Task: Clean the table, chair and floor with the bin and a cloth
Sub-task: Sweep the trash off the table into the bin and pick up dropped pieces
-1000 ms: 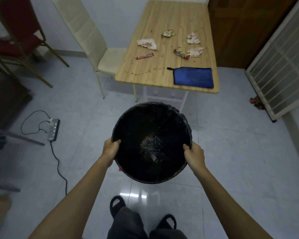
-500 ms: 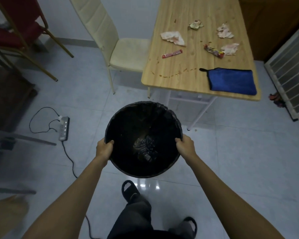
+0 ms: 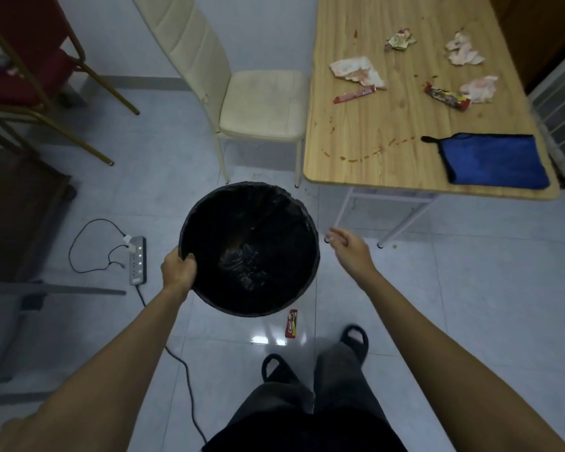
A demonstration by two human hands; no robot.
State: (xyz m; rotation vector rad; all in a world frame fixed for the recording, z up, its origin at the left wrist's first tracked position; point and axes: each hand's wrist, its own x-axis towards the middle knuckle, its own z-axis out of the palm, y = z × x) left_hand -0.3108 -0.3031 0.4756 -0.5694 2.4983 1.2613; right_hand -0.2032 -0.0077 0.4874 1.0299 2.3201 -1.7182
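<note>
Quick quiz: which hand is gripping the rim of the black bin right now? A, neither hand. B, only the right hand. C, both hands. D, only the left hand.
D: the left hand grips the rim of the bin, while the right hand hangs open beside it, off the rim.

— Any room beside the bin (image 3: 190, 216)?
— Bare floor (image 3: 470, 305) to its right. A wrapper (image 3: 291, 323) lies just behind; the chair (image 3: 261, 106) probably crowds the surface (image 3: 372, 132) edge.
</note>
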